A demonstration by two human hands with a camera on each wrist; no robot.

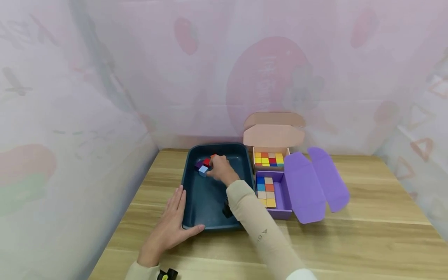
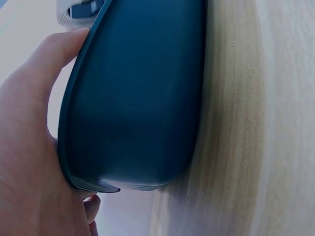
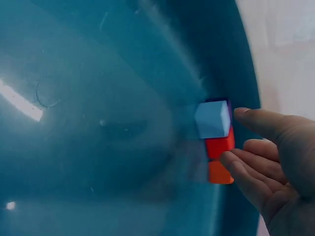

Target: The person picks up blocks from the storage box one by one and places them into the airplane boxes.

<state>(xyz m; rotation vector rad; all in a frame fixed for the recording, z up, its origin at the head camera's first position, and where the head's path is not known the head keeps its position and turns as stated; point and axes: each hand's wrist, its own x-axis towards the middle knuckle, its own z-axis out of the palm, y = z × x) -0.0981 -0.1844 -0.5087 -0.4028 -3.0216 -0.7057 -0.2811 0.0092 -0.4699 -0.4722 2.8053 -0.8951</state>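
**Right hand at the cube cluster, left hand bracing the tub**

Right hand (image 1: 219, 170) is deep in the dark blue tub (image 1: 196, 217), up at the far end, fingers loosely spread around a small huddle of cubes. In the right wrist view the light blue cube (image 3: 212, 119) sits in front, a red cube (image 3: 219, 145) and an orange cube (image 3: 220, 172) beside it, a purple one just peeking behind. The thumb touches the edge of the cluster, the fingertips (image 3: 231, 160) rest against the red and orange blocks; no firm pinch on any one cube can be made out.

Left hand (image 1: 170, 225) lies flat on the desk (image 1: 350, 241), fingers straight along the tub's near left corner, thumb pressed to its front wall.

To the right of the tub, a purple box (image 1: 284, 202) stands open with cubes lined in it, and behind that a pink box (image 1: 273, 136), lid up, cubes packed inside.
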